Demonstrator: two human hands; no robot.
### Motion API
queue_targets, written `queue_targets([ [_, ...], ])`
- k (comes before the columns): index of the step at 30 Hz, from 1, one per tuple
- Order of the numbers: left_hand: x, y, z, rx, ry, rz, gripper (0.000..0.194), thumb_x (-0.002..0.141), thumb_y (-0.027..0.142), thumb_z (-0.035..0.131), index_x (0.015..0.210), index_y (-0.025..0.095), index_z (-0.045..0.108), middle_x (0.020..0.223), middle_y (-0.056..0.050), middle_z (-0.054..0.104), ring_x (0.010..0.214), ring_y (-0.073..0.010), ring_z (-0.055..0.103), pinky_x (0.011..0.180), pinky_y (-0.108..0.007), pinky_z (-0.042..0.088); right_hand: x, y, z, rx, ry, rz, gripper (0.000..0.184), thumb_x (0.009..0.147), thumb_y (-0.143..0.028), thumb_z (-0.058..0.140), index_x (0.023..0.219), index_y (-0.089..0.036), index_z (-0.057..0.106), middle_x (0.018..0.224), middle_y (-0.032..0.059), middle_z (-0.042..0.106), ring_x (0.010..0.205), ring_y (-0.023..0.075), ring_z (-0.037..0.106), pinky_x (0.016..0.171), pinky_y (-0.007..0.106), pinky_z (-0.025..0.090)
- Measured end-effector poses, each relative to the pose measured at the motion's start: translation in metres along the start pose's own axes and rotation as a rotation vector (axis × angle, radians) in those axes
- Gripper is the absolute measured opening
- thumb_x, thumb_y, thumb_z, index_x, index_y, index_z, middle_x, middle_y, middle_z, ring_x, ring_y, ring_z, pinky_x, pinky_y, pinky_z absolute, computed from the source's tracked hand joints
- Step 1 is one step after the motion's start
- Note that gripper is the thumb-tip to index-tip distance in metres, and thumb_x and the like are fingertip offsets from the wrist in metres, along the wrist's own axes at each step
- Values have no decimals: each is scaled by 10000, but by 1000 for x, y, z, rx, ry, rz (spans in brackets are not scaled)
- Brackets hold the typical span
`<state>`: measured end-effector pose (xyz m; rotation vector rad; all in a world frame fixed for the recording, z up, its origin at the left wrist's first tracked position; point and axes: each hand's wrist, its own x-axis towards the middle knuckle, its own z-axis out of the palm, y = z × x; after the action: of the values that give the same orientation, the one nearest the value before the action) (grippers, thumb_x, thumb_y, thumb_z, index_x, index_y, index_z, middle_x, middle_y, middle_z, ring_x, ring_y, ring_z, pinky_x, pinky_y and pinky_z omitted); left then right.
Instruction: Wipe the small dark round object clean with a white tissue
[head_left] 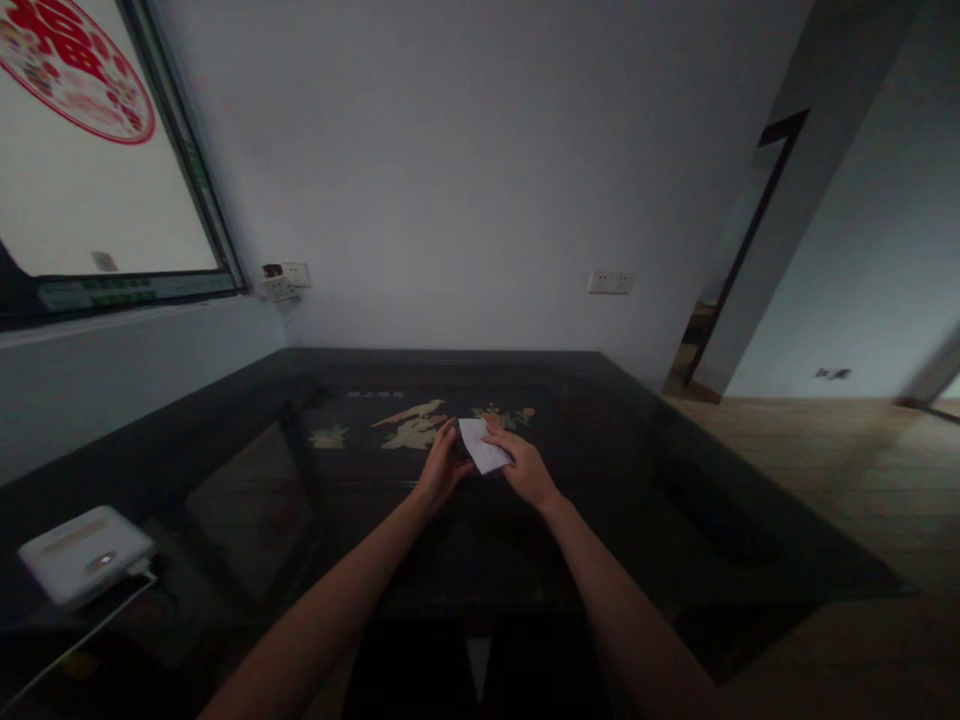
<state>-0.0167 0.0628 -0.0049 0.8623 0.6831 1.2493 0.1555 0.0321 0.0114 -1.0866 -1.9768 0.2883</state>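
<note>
Currently, paper (480, 449): handled above the desk (622, 500)
Right hand (529, 471): pinching it
Left hand (437, 476): curled, contact unclear
Next: likely calls for both hands

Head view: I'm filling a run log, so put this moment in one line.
right hand: gripping white paper; left hand: beside paper, contact unclear; below: dark glossy table; table's left: white corded device

A small white sheet (480, 448), perhaps paper, shows over the middle of the dark table (622, 440). It is roughly four-sided, pale and plain, with its long sides slanting from the table's far left toward its near right. The right hand (529, 472) pinches its right side. Whether it touches the table cannot be told.
</note>
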Motion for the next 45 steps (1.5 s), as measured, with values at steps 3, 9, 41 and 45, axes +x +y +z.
queue_targets([
  [3, 5, -3, -2, -15, 29, 23, 481, 860, 398, 516, 1312, 274, 404, 1335, -75, 526, 937, -174, 627, 762, -303, 537, -2, -3, 3, -119, -50, -84, 592, 635, -11, 439, 1166, -187, 634, 1392, 88, 526, 1318, 199, 449, 1117, 409, 338],
  [9, 10, -9, -4, 79, 52, 111, 493, 871, 373, 497, 1329, 223, 395, 1261, -89, 583, 1034, -196, 618, 820, -308, 530, -2, -12, 14, -328, -118, -218, 523, 674, -40, 488, 1182, -110, 593, 1344, 147, 557, 1345, 255, 406, 1166, 451, 233],
  [41, 2, -4, -7, 470, 38, 428, 488, 851, 438, 559, 1280, 217, 490, 1305, -97, 556, 1201, -249, 527, 997, -388, 428, -4, -21, 36, -384, -90, -136, 494, 839, -16, 388, 1294, -150, 527, 1270, 135, 620, 1234, 226, 527, 1132, 509, 237],
  [45, 5, -5, -10, 630, 65, 487, 484, 832, 422, 584, 1251, 186, 528, 1250, -107, 594, 1159, -248, 558, 1007, -393, 418, -3, -22, 43, -589, -80, -87, 406, 911, -65, 366, 1268, -147, 543, 1311, 143, 592, 1276, 248, 488, 1102, 532, 263],
])
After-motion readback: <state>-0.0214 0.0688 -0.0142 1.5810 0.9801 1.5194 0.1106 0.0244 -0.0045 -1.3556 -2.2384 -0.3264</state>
